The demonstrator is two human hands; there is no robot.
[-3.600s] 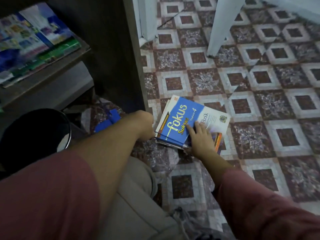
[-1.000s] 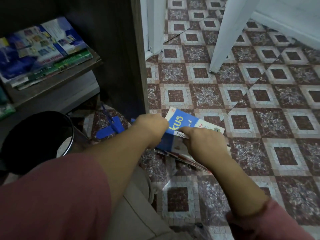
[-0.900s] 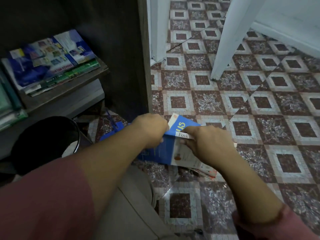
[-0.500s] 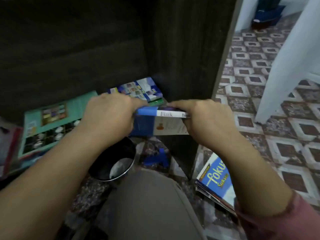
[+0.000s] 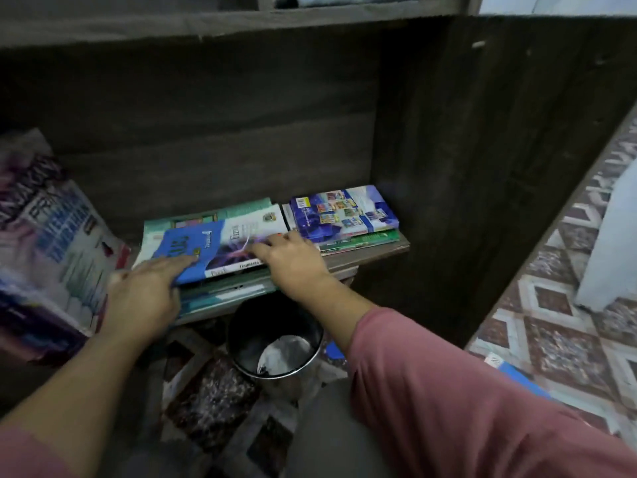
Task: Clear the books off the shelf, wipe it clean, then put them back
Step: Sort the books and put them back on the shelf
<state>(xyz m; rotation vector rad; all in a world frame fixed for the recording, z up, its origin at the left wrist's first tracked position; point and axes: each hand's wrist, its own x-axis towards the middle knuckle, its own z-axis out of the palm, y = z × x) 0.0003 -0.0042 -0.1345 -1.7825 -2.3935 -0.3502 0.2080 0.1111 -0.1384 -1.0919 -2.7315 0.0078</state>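
A blue and white book (image 5: 220, 243) lies flat on top of a stack of teal books (image 5: 220, 291) on the dark wooden shelf (image 5: 365, 257). My left hand (image 5: 144, 291) rests on its near left corner with fingers stretched over the cover. My right hand (image 5: 293, 260) presses its near right edge with straight fingers. A second stack topped by a purple-blue book (image 5: 341, 212) sits at the shelf's right end. More books (image 5: 51, 243) lean at the far left.
A black round bin (image 5: 275, 343) stands on the patterned tile floor (image 5: 558, 339) right under the shelf front. The cabinet's dark side wall (image 5: 482, 167) rises at right. A blue book's corner (image 5: 517, 374) shows on the floor behind my right sleeve.
Both hands lifted the blue and white book from the floor pile, carried it left to the shelf and laid it on the teal stack. My fingers now lie flat on it.
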